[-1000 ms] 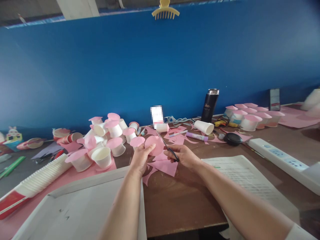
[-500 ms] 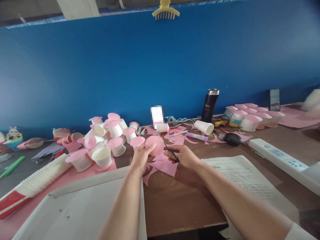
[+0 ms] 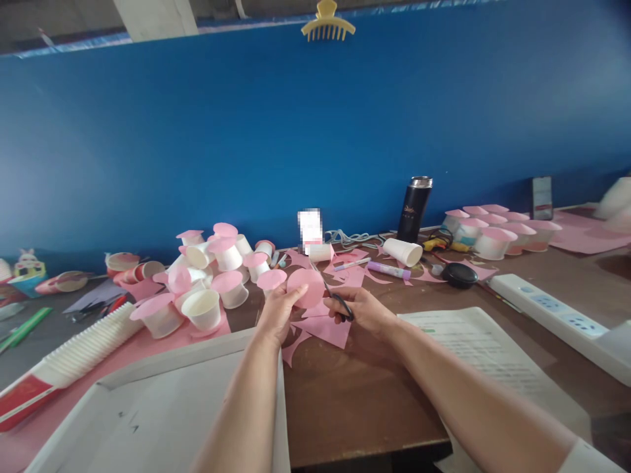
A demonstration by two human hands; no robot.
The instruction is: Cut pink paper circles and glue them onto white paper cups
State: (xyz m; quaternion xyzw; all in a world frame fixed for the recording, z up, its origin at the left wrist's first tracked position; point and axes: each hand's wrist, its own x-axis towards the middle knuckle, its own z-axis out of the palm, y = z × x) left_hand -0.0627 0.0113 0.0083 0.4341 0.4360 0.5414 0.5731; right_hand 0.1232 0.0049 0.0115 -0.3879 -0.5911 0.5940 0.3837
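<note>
Between the thumb and fingers of my left hand (image 3: 282, 307) is a round pink paper disc (image 3: 309, 289), held just above the table. My right hand (image 3: 363, 309) is closed around the black handles of a pair of scissors (image 3: 341, 305). The blades reach up along the disc's right edge; whether they touch the paper I cannot tell. Pink paper scraps (image 3: 325, 330) lie below both hands. Left of my left hand stand several paper cups (image 3: 201, 310) topped with pink discs.
A stack of white cups (image 3: 89, 345) and a white box lid (image 3: 177, 407) lie at the left. Farther back are a black thermos (image 3: 415, 209), a tipped white cup (image 3: 402, 251) and a purple glue stick (image 3: 388, 270). Printed sheets (image 3: 473, 348) and a power strip (image 3: 562, 322) occupy the right.
Both hands stay in nearly the same place. The scissor blades look slightly shifted against the disc's right edge, and the whole view has moved very slightly.
</note>
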